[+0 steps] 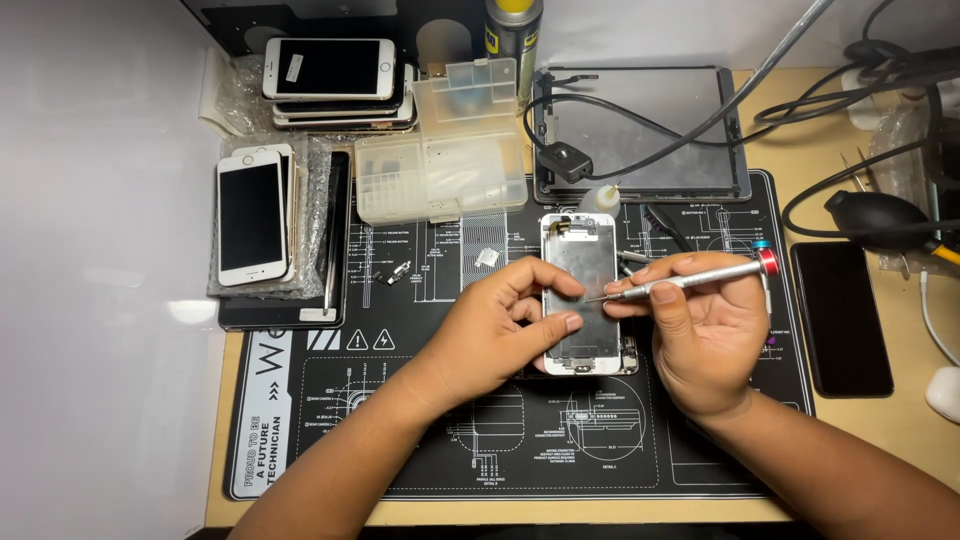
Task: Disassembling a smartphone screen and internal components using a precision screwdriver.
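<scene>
Black, with white diagrams printed across it, a work mat point(400, 440) covered most of a pale wooden bench point(860, 440), and a white wall filled the left side of the frame. At the centre of the mat lay an opened phone screen assembly point(583, 268), its metal back plate facing up and its long axis running up the frame.

From the lower left, the left hand point(490, 330) reached in and curled around the assembly's left edge, thumb and fingertips pressing on the plate. Entering from the lower right, the right hand point(705, 335) was closed around a slim silver screwdriver point(690, 280) with a red cap at its upper-right end. Its tip touched the plate near the middle of the right edge, just beside the left fingertips.

Just above the assembly stood a small white bottle point(600, 199). A clear plastic parts box point(445, 150) sat open in the upper centre, with a stack of white phones point(335, 82) in the upper left and another white phone point(252, 217) on bubble wrap below them. A tablet frame point(690, 160) lay in the upper right, crossed by black cables point(640, 125). Near the right edge rested a dark phone point(842, 318), face up, and a black rubber blower point(880, 218) above it.
</scene>
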